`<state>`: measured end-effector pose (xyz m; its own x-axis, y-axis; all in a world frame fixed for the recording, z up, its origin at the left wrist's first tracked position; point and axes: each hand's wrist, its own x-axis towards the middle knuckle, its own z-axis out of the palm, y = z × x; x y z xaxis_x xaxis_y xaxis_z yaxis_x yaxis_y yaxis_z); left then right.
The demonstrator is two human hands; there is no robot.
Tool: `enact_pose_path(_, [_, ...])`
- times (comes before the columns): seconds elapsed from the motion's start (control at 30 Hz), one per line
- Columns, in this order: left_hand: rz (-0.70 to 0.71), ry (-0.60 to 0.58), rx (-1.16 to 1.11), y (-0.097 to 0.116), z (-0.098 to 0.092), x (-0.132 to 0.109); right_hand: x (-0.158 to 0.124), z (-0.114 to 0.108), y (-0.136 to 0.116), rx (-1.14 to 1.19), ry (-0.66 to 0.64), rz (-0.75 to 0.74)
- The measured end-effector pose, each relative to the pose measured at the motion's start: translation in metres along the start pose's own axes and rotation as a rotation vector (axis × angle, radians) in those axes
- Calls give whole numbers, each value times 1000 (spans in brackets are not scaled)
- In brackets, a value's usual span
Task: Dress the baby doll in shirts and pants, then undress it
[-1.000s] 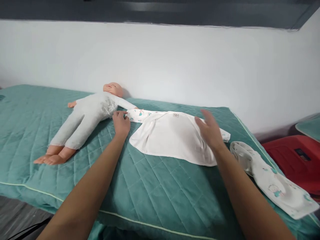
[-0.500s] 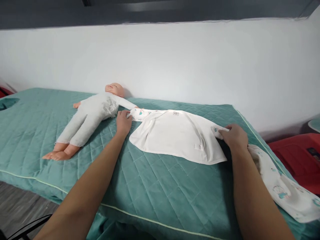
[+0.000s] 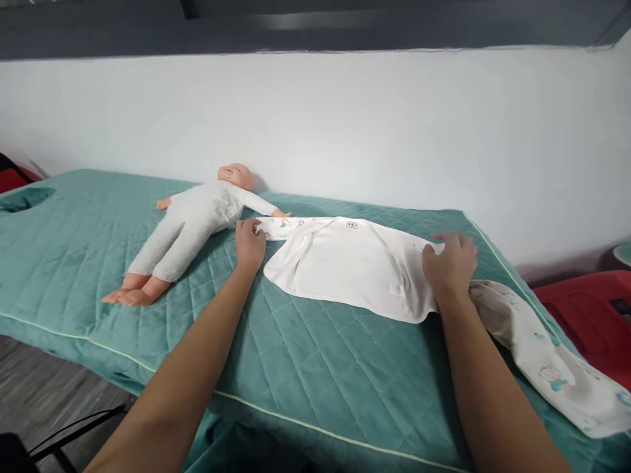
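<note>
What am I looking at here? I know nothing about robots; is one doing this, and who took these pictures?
There is no robot here, only a person's bare hands. Every picture comes from one camera worn on the person's head, looking forward and down.

On a green quilted cloth cover lies a doll with a white cloth body, on its back. Beside it a white cloth top with print on its sleeves is spread out. At right lies a white, printed piece of cloth.

The left hand touches the end of one sleeve; the right hand is at the other sleeve, mostly covering it, so I cannot tell whether it grips.
</note>
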<state>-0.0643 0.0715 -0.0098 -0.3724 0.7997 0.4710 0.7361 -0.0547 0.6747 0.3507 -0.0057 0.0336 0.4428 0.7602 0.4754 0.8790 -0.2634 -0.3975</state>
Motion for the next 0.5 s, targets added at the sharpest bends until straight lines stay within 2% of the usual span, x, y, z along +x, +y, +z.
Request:
enact_pose_path(0.13, [46,87,44,4,-4,-8,-11,-2,-19,54,96,-213])
enact_pose_path(0.23, [105,85,62,7,-7,-17,-26,5,-36,95,73,-409])
enact_pose_path(0.3, [110,-15,31,10,-9,-24,-40,11,-49,105,-9,-511])
enact_pose_path(0.37, [112,-168,11,14,-11,-30,-56,18,-61,93,-132,-581])
enact_pose_path(0.43, [123,-300,15,17,-13,-34,-68,25,-69,71,-272,-608])
enact_pose_path(0.5, [121,-379,20,21,-14,-36,-74,31,-73,73,-388,-599])
